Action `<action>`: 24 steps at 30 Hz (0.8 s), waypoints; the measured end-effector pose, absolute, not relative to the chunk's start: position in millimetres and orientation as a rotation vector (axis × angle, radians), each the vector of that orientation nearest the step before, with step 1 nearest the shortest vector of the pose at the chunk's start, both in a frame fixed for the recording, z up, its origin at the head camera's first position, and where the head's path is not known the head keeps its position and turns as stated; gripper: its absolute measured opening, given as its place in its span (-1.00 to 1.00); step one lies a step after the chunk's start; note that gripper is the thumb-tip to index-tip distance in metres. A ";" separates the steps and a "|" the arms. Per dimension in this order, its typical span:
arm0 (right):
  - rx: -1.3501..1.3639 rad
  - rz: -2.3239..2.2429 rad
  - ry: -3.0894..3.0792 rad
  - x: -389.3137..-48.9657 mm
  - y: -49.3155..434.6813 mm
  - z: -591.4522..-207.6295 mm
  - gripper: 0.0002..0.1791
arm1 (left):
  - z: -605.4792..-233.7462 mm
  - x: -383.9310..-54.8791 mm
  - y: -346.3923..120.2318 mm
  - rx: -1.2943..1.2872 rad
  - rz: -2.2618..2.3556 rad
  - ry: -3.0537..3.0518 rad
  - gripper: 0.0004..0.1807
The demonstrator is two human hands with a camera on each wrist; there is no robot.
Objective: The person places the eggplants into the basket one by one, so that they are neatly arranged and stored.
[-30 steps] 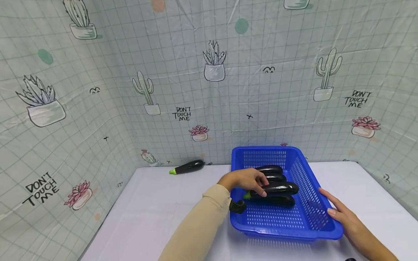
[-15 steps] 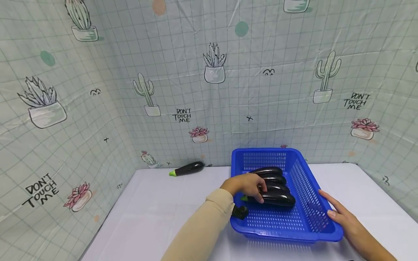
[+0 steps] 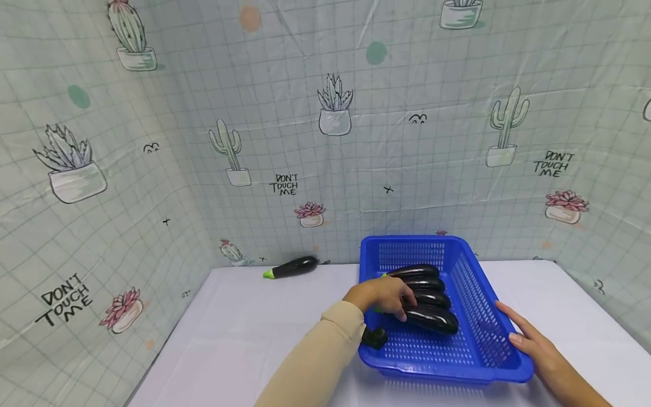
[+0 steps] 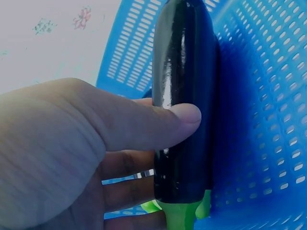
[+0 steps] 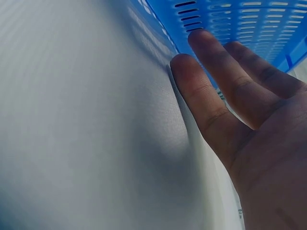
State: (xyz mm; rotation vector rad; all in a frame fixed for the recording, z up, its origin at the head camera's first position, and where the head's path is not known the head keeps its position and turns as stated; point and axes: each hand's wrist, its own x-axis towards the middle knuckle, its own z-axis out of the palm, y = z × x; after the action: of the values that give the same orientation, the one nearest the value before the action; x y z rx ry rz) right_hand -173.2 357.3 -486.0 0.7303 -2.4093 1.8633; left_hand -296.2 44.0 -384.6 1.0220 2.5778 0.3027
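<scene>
In the head view, a blue perforated basket (image 3: 432,370) holds several glossy dark eggplants lying side by side. My left hand (image 3: 389,295) reaches over its left wall and grips the nearest eggplant (image 3: 432,318) by the stem end, low in the basket. The left wrist view has the thumb across the dark skin of this eggplant (image 4: 184,57) and the fingers behind it, beside its green cap (image 4: 182,215). My right hand (image 3: 539,345) is at the basket's right rim. Its fingers (image 5: 204,91) lie fairly straight against the outer wall in the right wrist view.
Another eggplant (image 3: 292,267) lies alone at the back of the white table (image 3: 239,339), left of the basket. A cactus-print curtain (image 3: 285,141) hangs close behind the table and along both sides.
The left hand has lowered the eggplant it holds toward the near side of the row, and the eggplant's round end has swung nearer. The right hand stays at the basket rim.
</scene>
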 end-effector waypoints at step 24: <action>0.666 1.783 -2.449 -171.6 356.7 -485.8 -0.36 | -386.2 -293.6 46.4 0.964 0.257 2.602 -0.70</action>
State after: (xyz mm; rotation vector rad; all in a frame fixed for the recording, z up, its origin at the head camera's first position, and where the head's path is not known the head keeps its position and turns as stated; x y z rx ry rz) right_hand -171.6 356.7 -485.8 0.6658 -2.4491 1.7833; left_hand -293.6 46.4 -386.2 0.9637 2.6020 0.2569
